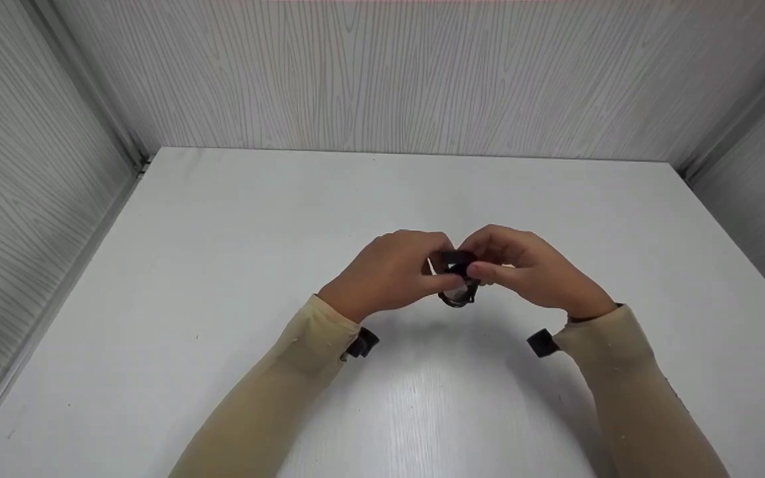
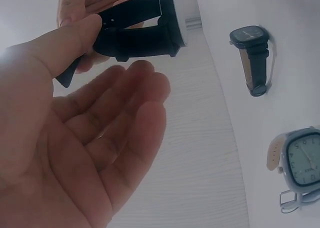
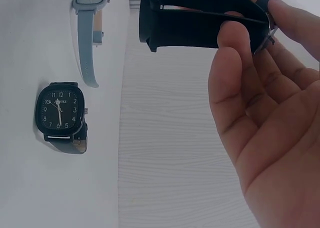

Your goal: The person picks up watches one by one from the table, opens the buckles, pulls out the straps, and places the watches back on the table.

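Both hands hold a wristwatch with a black strap (image 1: pixel 457 257) above the white table. The left hand (image 1: pixel 390 273) pinches the strap from the left, its thumb (image 2: pixel 82 35) laid on the strap's end. From the other side the right hand (image 1: pixel 534 267) grips the same strap between thumb and fingertips. In the right wrist view, the strap (image 3: pixel 200 28) forms a loop, and a metal buckle (image 3: pixel 270 40) shows by the fingers. The watch's case (image 2: pixel 176 20) is seen edge-on in the left wrist view, so its dial is hidden there.
Both wrist views show a black square watch (image 3: pixel 61 110) and a light blue watch (image 3: pixel 86 38) on a white surface; the head view does not show them. A wood-grain panel (image 1: pixel 422 79) stands behind the table (image 1: pixel 256 199), with side panels left and right.
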Available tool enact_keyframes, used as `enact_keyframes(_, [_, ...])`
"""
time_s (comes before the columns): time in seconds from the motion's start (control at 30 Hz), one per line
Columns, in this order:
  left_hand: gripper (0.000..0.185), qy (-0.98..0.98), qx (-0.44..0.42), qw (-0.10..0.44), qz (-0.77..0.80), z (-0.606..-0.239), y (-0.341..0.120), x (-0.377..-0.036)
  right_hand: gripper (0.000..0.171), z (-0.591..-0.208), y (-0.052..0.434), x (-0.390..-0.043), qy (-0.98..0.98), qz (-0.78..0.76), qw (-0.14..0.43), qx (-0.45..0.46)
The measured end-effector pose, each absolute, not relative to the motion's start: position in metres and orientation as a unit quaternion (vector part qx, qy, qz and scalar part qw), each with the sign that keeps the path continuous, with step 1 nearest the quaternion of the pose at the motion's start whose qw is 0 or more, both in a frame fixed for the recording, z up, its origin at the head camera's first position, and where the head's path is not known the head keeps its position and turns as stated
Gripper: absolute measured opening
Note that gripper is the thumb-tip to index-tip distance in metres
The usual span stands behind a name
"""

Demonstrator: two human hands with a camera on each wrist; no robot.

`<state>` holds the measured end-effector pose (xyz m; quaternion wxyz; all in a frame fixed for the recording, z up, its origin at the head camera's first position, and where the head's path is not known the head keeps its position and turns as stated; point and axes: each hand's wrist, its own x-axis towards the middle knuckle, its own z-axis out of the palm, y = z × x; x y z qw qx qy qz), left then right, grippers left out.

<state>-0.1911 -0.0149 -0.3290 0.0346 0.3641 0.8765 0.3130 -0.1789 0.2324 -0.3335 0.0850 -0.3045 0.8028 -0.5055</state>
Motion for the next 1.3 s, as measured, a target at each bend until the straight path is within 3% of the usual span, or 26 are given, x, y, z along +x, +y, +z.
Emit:
enact_keyframes(0.3, [0.023, 0.869, 0.379, 0.023, 0.319, -0.331, -0.014, -0.191, 0.018, -0.334, 0.231, -0.179, 0.809, -0.49, 0.082, -0.314])
enact_keyframes(0.83, [0.013, 0.871, 0.371, 0.008, 0.323, -0.334, -0.017, -0.195, 0.011, -0.328, 0.222, -0.175, 0.882, -0.342, -0.024, -0.322])
enact_keyframes(1.0, [0.013, 0.875, 0.371, -0.015, 0.311, -0.331, -0.018, -0.195, 0.012, -0.318, 0.214, -0.172, 0.91, -0.297, -0.054, -0.284])
enact_keyframes(1.2, [0.013, 0.879, 0.36, -0.031, 0.31, -0.33, -0.019, -0.196, 0.014, -0.311, 0.195, -0.175, 0.933, -0.258, -0.128, -0.217])
enact_keyframes(1.3, [0.012, 0.88, 0.353, -0.026, 0.317, -0.33, -0.019, -0.196, 0.011, -0.311, 0.191, -0.176, 0.94, -0.252, -0.124, -0.194])
